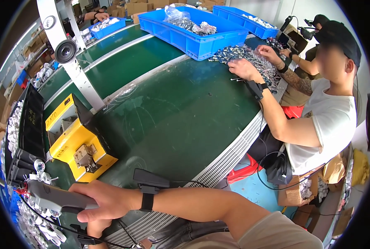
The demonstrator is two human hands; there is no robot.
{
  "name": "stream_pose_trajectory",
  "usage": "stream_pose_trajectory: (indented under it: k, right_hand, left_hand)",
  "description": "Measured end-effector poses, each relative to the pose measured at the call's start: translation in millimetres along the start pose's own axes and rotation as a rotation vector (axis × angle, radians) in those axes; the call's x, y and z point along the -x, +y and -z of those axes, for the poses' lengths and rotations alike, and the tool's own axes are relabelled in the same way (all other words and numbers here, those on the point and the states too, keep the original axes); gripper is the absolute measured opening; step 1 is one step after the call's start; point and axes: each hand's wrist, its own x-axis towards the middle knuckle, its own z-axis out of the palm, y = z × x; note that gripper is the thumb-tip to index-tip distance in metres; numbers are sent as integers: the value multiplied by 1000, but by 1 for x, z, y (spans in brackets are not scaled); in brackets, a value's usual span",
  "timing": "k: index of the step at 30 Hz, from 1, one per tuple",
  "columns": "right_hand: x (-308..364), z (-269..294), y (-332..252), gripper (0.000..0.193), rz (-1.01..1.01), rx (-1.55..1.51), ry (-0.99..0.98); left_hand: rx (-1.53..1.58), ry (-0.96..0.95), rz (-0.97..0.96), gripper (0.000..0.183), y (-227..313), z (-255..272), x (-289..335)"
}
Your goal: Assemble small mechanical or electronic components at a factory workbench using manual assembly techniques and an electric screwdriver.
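Observation:
My right hand (106, 200) is wrapped round a grey handheld tool (54, 196), which points left over a heap of small white plastic parts (33, 226). Red wires (24, 190) show by the tool's far end. Just beyond it stands a white part with a round, lens-like end (40, 166). Below the tool and partly under my right hand is my left hand (97, 226); only its back and wrist show, and its fingers are hidden. Both wrists carry black straps with cables.
A yellow open box (75, 141) with metal pieces stands on the green bench (172, 120). Left of it is a black bin (31, 120) beside white parts. A co-worker (317, 112) at right handles a pile of small wired parts (251, 58) near a blue crate (189, 35).

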Motion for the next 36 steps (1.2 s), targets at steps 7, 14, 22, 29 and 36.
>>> stream_pose_trajectory:
  k: [7,14,22,29,36]
  right_hand:
    - [-1,-2,1,65,19,48,0]
    - [-2,-3,0,54,53,5,50]
    - [-1,-4,5,55,63,27,52]
    - [1,-2,0,68,39,38,17]
    - [-1,-2,7,70,16,-1,31]
  left_hand:
    - [-207,-35,-84,36,0,2,-1]
    - [-383,-119,-210,44,-11,10,-4]
    - [-491,-125,-295,46,14,-1,-2]
    - [-316,1,-115,39,21,-9,2]
    - [-315,-3,-170,45,24,-14,-1]
